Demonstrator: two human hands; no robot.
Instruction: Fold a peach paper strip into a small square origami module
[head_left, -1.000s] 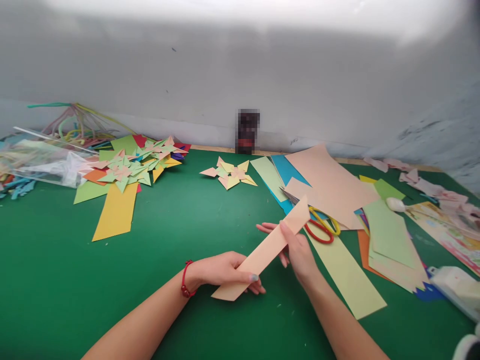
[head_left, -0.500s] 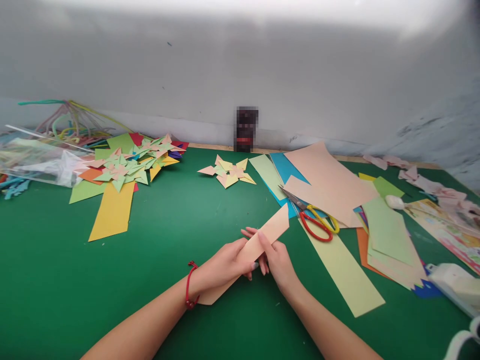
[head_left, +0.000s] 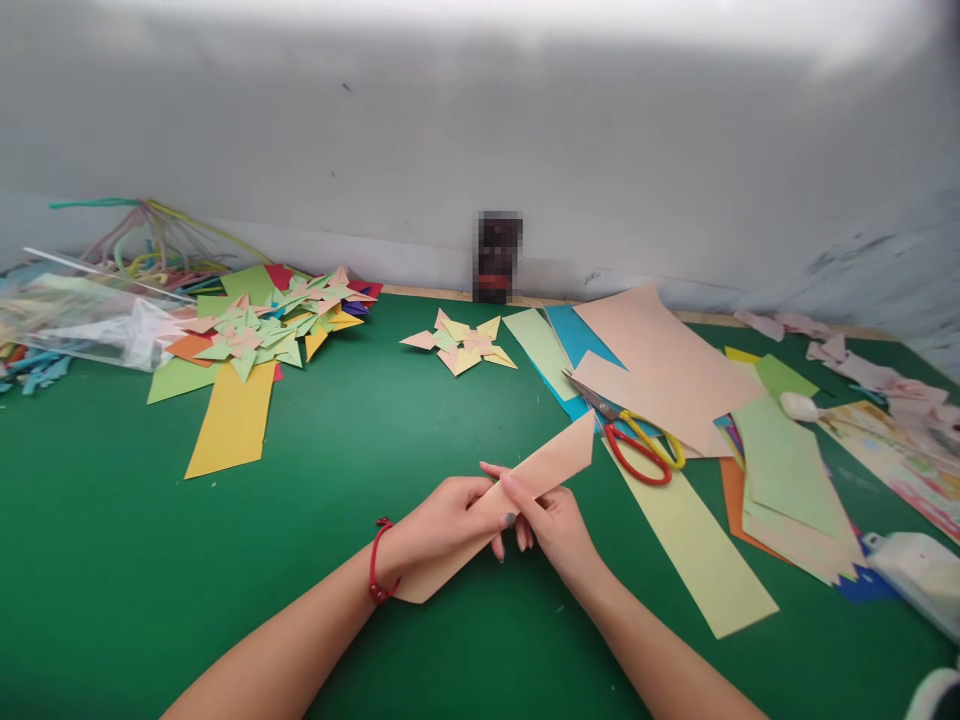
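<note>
Both left hand (head_left: 444, 522) and right hand (head_left: 564, 530) grip the peach strip (head_left: 555, 462), scissors (head_left: 616, 414) lying just beyond on paper (head_left: 660, 375).

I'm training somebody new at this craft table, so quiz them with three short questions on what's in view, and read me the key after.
1. True or false: the red cord bracelet is worn on the same side as the left hand.

2. Which thing do the left hand and the right hand both hold?
A) a clear plastic bag
B) a peach paper strip
C) a folded paper star

3. What colours are the two handles of the scissors?

Key
1. True.
2. B.
3. One red, one yellow.
</note>
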